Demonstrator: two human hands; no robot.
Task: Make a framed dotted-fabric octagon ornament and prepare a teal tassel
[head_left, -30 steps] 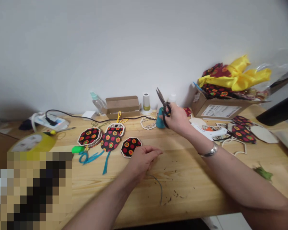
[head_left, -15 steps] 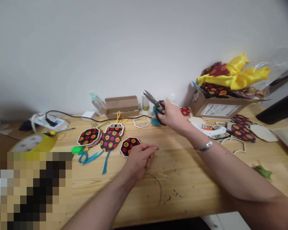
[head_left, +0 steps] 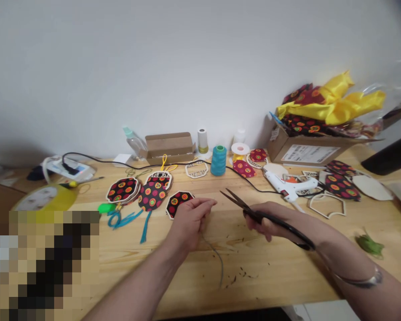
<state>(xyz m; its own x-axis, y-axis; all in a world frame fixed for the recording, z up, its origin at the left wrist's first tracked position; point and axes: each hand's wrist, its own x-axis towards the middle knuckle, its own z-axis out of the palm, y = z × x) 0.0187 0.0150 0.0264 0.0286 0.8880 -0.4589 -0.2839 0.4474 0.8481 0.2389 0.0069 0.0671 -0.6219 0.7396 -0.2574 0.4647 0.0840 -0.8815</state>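
My right hand (head_left: 270, 220) grips black scissors (head_left: 250, 211) low over the wooden table (head_left: 254, 263), blades slightly apart and pointing left toward my left hand. My left hand (head_left: 190, 218) rests on the table with fingers curled, pinching the upper end of a thin dark cord (head_left: 217, 258) that trails toward me. Just left of it lies an octagonal piece covered in black floral fabric (head_left: 177, 203). A teal thread spool (head_left: 218, 160) stands further back.
Finished fabric ornaments with teal tassels (head_left: 137, 196) lie at the left. A white glue gun (head_left: 289, 185), wooden frames and fabric pieces sit at the right, before a cardboard box (head_left: 304, 149) holding yellow cloth. A small open box (head_left: 169, 147), bottle and power strip (head_left: 68, 169) line the wall.
My right hand has come back from the teal spool at the rear, bringing the scissors down close to my left hand. The left hand has barely moved.
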